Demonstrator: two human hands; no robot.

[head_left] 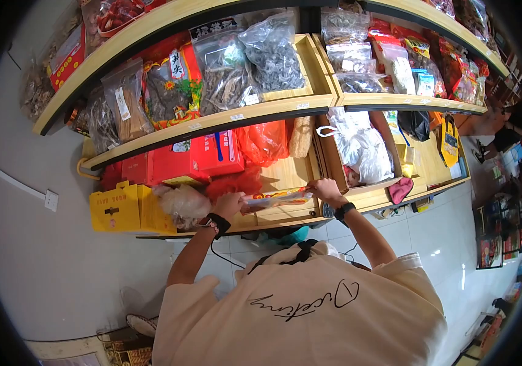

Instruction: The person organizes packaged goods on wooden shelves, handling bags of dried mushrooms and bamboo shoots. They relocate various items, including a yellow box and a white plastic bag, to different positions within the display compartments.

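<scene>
A flat plastic bag (279, 199) with a red and yellow printed edge is stretched between my two hands, low over the wooden lower shelf. My left hand (228, 206) grips its left end, fingers closed, beside a bunch of clear plastic bags (183, 206) and a crumpled red plastic bag (235, 183). At the other end, my right hand (327, 190) pinches the corner, just in front of a cardboard box (368, 188) with white plastic bags (362, 146) in it. What the flat bag contains does not show.
Yellow cartons (117, 208) and red boxes (181, 160) stand on the left. Above, a wooden shelf (212, 127) carries packs of dried goods (229, 76), its front edge overhanging the lower shelf. A pink cloth (400, 190) lies right of the cardboard box. Another person (514, 122) is at far right.
</scene>
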